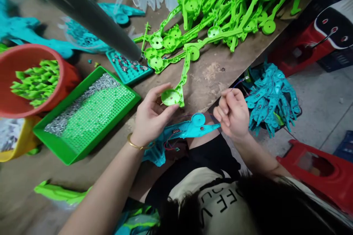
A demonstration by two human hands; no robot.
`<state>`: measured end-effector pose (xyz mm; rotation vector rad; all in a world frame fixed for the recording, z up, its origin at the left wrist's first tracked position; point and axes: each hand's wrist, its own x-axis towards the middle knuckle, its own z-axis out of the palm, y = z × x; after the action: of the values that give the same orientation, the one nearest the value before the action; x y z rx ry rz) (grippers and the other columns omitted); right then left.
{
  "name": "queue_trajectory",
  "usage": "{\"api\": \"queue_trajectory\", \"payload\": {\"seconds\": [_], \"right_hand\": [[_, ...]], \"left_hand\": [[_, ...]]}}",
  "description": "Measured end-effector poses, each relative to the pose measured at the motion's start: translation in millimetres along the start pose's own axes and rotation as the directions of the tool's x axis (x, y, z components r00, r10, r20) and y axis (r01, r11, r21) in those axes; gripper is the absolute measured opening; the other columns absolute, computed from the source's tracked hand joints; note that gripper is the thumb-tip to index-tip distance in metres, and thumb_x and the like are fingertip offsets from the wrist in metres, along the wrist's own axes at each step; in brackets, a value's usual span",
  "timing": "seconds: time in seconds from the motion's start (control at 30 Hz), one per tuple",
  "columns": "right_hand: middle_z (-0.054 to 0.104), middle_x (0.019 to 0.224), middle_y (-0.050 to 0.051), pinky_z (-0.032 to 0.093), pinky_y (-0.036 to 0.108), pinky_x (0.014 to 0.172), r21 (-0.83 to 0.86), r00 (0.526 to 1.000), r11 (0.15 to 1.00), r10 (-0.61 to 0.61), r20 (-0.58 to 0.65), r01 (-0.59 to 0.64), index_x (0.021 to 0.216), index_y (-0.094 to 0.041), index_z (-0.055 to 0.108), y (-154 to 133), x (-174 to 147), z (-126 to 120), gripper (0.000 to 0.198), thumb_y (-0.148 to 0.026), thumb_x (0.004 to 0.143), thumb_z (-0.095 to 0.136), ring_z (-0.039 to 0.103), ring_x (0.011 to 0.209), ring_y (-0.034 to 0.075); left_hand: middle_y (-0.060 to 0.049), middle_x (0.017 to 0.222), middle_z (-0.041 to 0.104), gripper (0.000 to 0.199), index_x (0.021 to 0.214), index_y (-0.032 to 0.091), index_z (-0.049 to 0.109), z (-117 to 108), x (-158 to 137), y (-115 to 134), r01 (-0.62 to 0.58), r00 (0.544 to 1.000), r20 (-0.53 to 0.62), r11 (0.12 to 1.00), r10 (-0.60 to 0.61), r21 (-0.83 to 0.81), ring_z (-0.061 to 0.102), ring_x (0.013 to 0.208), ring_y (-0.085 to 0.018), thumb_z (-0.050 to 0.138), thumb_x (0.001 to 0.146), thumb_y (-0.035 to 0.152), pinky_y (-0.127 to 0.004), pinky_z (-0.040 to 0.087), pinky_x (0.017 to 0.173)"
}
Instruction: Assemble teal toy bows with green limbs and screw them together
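Observation:
My left hand (154, 112) grips a bright green plastic shell half (171, 97) by its round cup, thumb on the near edge, over the table's front edge. Its narrow ribbed arm points away toward the pile. My right hand (233, 112) is closed in a pinch to the right, apart from the green piece. A thin dark wire (240, 80) shows at its fingertips, though the grip itself is partly hidden. Below both hands lies a teal plastic shell (190, 129) with fine red wires, partly over my lap; its tip reaches close to my right hand.
Green shells (220, 14) are heaped at the back. A green perforated basket (64, 152) of metal screws, a teal tray (129, 77) of small parts and a red tub (66, 69) stand left. Teal shells (271, 99) and red stools (317, 176) are right. A dark pole (82, 11) slants across.

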<state>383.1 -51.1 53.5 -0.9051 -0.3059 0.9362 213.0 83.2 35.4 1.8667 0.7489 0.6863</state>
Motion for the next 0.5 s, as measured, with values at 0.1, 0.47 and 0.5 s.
{"api": "queue_trajectory", "payload": {"seconds": [0.1,0.47,0.5], "right_hand": [[0.035,0.050,-0.015,0.036,0.015,0.037,0.041,0.995,0.996,-0.078,0.055,0.076,0.085,-0.026,0.052,-7.4,-3.6,30.3,0.019,-0.043,0.091,0.057,0.022,0.028,0.000],[0.050,0.060,-0.014,0.038,0.015,0.036,-0.128,0.960,0.953,0.279,0.030,-0.273,0.081,-0.025,0.052,-30.5,-66.6,-31.8,0.028,-0.052,0.090,0.053,0.019,0.026,-0.003],[0.060,0.074,-0.011,0.045,0.017,0.042,-0.196,0.979,0.960,0.189,-0.072,-0.200,0.082,-0.024,0.055,-19.8,-65.9,-43.8,0.024,-0.046,0.087,0.060,0.029,0.029,-0.004]], "left_hand": [[-0.008,0.129,0.060,0.058,0.129,0.024,0.056,-5.9,-5.0,4.2,0.035,0.999,-0.042,0.999,-0.035,0.013,0.054,0.124,-0.024,0.077,0.075,0.032,-0.042,0.046,0.105],[-0.006,0.108,0.066,0.050,0.115,0.019,0.057,13.9,-13.2,11.2,0.066,0.980,0.184,0.997,-0.072,0.038,0.064,0.099,-0.021,0.076,0.072,0.037,-0.037,0.053,0.088],[-0.007,0.109,0.066,0.049,0.115,0.019,0.058,19.4,-15.5,11.3,0.033,0.966,0.254,0.997,-0.051,0.074,0.063,0.101,-0.021,0.075,0.074,0.038,-0.038,0.052,0.091]]}}
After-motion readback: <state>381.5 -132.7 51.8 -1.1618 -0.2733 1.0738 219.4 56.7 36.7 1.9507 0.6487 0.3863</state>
